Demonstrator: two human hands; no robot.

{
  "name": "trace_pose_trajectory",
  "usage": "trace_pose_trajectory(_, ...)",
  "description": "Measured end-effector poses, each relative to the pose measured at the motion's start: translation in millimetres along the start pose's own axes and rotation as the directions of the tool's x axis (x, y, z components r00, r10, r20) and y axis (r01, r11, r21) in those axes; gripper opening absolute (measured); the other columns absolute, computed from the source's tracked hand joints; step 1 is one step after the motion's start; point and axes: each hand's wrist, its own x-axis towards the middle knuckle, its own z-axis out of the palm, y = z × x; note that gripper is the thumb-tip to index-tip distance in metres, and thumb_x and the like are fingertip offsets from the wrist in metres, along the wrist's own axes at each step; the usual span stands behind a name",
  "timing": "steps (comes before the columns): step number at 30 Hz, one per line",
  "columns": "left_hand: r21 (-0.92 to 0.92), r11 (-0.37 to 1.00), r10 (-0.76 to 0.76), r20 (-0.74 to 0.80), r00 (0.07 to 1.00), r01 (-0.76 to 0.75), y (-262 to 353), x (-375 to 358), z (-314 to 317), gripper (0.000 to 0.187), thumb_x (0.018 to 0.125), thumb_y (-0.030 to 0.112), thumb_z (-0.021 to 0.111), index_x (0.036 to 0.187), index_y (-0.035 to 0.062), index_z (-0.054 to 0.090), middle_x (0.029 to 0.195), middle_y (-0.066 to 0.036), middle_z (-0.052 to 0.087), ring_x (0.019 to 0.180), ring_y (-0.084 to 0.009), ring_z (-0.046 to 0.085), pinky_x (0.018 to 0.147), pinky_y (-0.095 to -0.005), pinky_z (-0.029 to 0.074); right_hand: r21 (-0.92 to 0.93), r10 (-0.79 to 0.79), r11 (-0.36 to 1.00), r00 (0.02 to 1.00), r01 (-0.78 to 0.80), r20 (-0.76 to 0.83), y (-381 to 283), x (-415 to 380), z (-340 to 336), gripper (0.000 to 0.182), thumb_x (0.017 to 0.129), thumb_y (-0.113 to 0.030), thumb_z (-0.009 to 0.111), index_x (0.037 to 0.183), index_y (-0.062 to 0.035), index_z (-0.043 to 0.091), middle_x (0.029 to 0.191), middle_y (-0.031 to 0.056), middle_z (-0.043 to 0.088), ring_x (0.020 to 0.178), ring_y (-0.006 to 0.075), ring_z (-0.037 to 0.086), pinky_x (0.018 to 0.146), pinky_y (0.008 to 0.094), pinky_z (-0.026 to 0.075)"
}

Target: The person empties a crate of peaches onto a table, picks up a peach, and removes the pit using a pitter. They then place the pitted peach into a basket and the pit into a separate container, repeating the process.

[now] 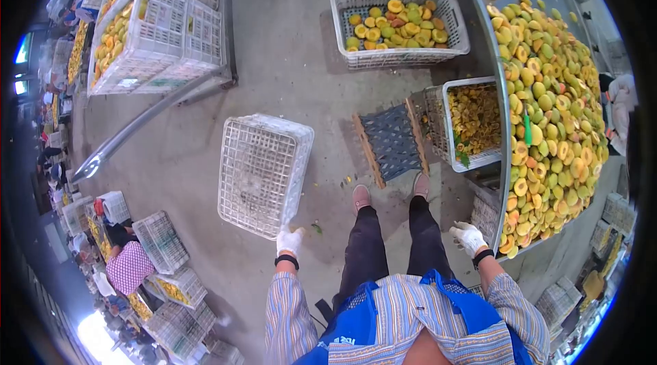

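Note:
My left hand (289,240), in a white glove, grips the near corner of a white plastic crate (256,173). The crate is tipped, with its grid base turned toward me, and no fruit shows in it. My right hand (469,236), also gloved, hangs beside the metal table edge (503,160) with fingers loosely bent and apart, holding nothing. Halved yellow-green fruit (544,125), like peaches or apricots, is heaped on that table. A green-handled tool (527,130), perhaps a knife, lies among the halves.
A white crate (335,19) with fruit halves stands ahead. A low stool (390,142) with a dark woven seat is before my feet, beside a crate of brownish scraps (473,119). Stacked crates (164,30) and a metal bar (147,122) are at left. A person (130,266) sits among crates.

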Motion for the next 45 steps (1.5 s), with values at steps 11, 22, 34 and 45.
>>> trace_pose_trajectory(11,0.318,0.909,-0.1,-0.465,0.88,0.271,4,132,57,0.085,0.074,0.039,0.079,0.143,0.0021,0.045,0.138,-0.028,0.053,0.12,-0.0458,0.056,0.101,-0.0463,0.048,0.073,0.231,0.97,0.973,-0.23,-0.007,105,70,-53,0.042,0.09,-0.023,0.066,0.125,-0.0021,0.056,0.078,0.0014,0.057,0.059,0.0127,0.054,0.047,0.0289,0.042)
trace_pose_trajectory(22,0.791,0.587,0.066,-0.258,0.964,0.172,29,209,30,0.028,0.085,0.028,0.066,0.108,0.0136,0.059,0.1,-0.017,0.066,0.091,-0.0356,0.07,0.074,-0.0484,0.058,0.093,0.346,0.935,0.938,-0.343,-0.015,141,104,-4,0.062,0.089,-0.027,0.068,0.14,0.005,0.05,0.099,0.0117,0.068,0.07,0.0171,0.064,0.055,0.0309,0.05)
trace_pose_trajectory(34,0.806,0.548,0.504,-0.105,0.857,-0.223,227,241,72,0.04,0.08,0.039,0.071,0.102,0.0071,0.059,0.096,-0.018,0.068,0.088,-0.035,0.071,0.074,-0.0472,0.057,0.249,0.252,0.94,0.967,-0.235,-0.036,130,126,11,0.056,0.092,-0.024,0.066,0.14,0.0008,0.051,0.095,0.0121,0.068,0.067,0.0206,0.066,0.055,0.0348,0.055)
trace_pose_trajectory(45,0.473,0.705,0.69,-0.283,0.666,-0.529,259,255,43,0.073,0.085,0.041,0.068,0.143,0.0026,0.046,0.14,-0.025,0.05,0.129,-0.0414,0.049,0.107,-0.0475,0.043,0.337,0.244,0.917,0.968,-0.212,-0.056,144,101,28,0.033,0.091,-0.02,0.062,0.116,0.0006,0.062,0.076,0.0082,0.062,0.056,0.0179,0.059,0.046,0.0328,0.047)
